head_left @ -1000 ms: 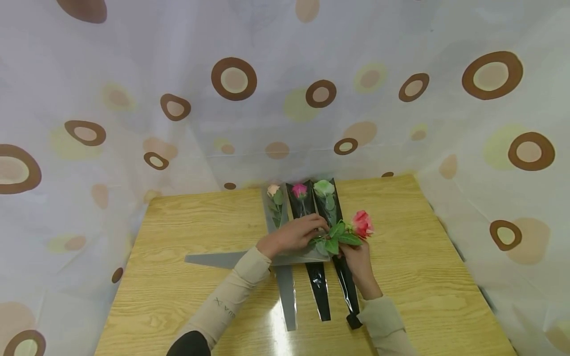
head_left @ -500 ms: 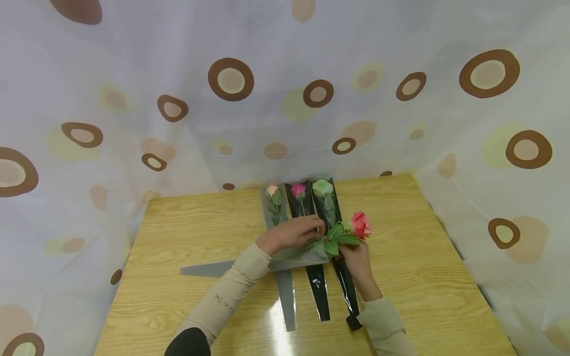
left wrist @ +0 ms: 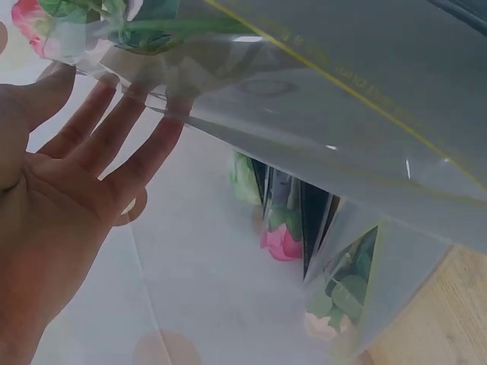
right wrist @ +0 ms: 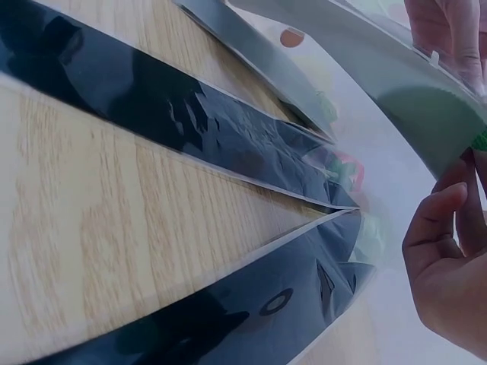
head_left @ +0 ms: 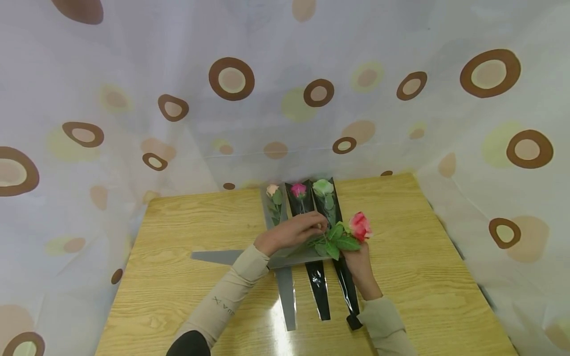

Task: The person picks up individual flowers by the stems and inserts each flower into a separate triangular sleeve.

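Note:
A pink-red rose (head_left: 360, 226) with green leaves lies partly in a grey flower sleeve (head_left: 296, 259), its bloom beyond the mouth at the right. The rose's green stem (left wrist: 190, 26) shows through the clear film in the left wrist view. My left hand (head_left: 296, 230) reaches across the sleeve and pinches the film at its open edge, thumb on one side and fingers on the other. Just under the bloom, my right hand (head_left: 357, 262) pinches the sleeve's lower rim; in the right wrist view its thumb and fingertips (right wrist: 463, 169) meet at that edge.
Beneath lie three wrapped roses side by side: a peach rose (head_left: 273, 190) in grey, a magenta rose (head_left: 299, 190) in black and a pale green rose (head_left: 323, 187) in black. They rest on a wooden table (head_left: 427, 267) against a patterned curtain (head_left: 249, 128).
The grey sleeve's narrow tail dipped left and down, then came back up and to the right. The rose's leaves sit slightly lower. Both hands keep nearly the same places.

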